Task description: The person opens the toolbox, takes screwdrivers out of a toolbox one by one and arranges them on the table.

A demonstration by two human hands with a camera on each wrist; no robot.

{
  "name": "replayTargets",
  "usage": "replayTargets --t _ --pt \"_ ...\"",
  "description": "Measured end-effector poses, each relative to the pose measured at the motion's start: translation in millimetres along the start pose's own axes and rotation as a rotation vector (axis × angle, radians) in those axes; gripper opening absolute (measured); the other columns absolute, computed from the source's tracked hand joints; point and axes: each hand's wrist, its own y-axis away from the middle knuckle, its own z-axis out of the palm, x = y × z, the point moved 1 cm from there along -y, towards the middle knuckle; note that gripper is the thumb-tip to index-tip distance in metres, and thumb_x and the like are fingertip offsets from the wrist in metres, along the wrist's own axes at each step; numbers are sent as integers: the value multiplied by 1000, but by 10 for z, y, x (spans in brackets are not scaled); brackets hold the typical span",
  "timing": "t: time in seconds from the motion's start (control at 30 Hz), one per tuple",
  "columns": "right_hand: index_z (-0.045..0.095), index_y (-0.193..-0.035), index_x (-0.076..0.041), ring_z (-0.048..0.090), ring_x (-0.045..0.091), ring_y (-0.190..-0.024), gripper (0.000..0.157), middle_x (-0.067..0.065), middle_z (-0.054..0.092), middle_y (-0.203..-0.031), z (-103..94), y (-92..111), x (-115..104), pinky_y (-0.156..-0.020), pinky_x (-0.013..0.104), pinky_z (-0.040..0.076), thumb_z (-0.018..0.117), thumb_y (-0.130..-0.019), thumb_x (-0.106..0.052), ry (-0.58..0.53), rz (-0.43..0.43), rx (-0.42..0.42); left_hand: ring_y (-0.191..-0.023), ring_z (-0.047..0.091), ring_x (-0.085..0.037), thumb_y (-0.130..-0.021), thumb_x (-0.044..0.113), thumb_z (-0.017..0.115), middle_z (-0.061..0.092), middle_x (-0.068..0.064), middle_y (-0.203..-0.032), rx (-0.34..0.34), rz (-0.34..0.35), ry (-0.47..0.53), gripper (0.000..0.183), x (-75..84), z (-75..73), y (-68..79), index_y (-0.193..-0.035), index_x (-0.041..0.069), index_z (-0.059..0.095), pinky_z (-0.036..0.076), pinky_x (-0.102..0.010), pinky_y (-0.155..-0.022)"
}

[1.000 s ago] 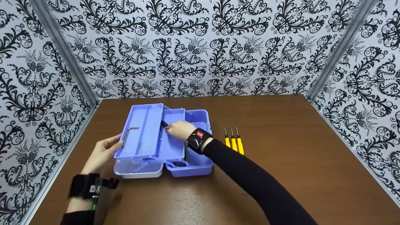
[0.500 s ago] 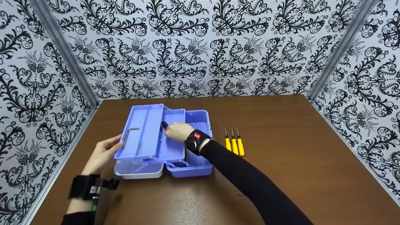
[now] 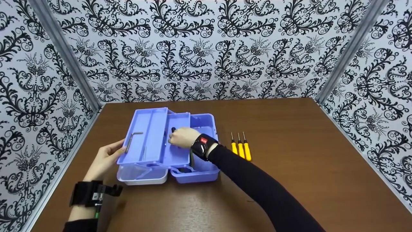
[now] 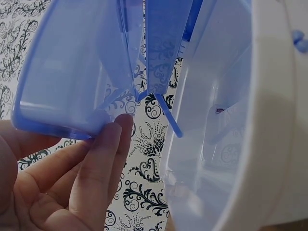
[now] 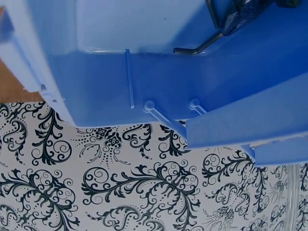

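Note:
A blue-purple toolbox (image 3: 212, 129) stands unfolded, with its tiers of trays spread to the left. My left hand (image 3: 106, 158) grips the left edge of the upper tray (image 3: 154, 135); in the left wrist view its fingers (image 4: 98, 163) lie against the tray's underside. Over the lower tray (image 3: 175, 156), my right hand (image 3: 184, 137) holds a tool whose black end (image 3: 173, 129) sticks out beyond the fist; the rest is hidden, so I cannot tell its kind. An L-shaped hex key (image 3: 130, 140) lies in the upper tray. Another bent metal key (image 5: 199, 48) shows inside the box.
Three yellow-handled screwdrivers (image 3: 240, 149) lie side by side on the brown table (image 3: 289, 145), right of the toolbox. The translucent lid (image 3: 143, 175) rests under the raised trays. Dark tools (image 5: 245, 17) lie in the box bottom. Patterned walls (image 3: 206, 48) enclose the table.
The black end in my right hand has shifted slightly right and down, away from the upper tray's edge. My left hand keeps its place on the tray.

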Motion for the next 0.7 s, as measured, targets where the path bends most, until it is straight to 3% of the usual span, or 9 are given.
replayTargets --t 0.4,0.5,0.6,0.7 --pt "71 -108 -12 71 14 -88 25 -1 75 -101 -246 174 104 -76 26 60 58 -91 2 -157 32 67 -83 69 -1 -103 11 50 56 -37 -130 11 8 5 47 2 18 17 -143 -11 41 58 -18 -76" --pt "70 -113 -12 71 13 -92 24 1 75 -105 -259 238 142 -78 24 60 59 -94 -2 -183 63 147 -83 69 -1 -103 11 51 56 -37 -129 13 10 6 47 5 24 14 -143 -12 41 59 -18 -76" --pt "71 -109 -11 72 14 -88 17 2 76 -100 -258 318 194 -76 24 60 61 -95 -8 -221 107 280 -84 70 -2 -103 12 51 56 -38 -129 8 12 8 47 7 26 14 -143 -12 40 59 -19 -77" --pt "70 -101 -8 71 16 -82 11 4 76 -93 -242 405 265 -74 25 60 64 -93 -8 -347 168 408 -84 69 -1 -103 12 50 54 -38 -130 6 16 12 47 6 25 13 -143 -12 40 59 -18 -77"
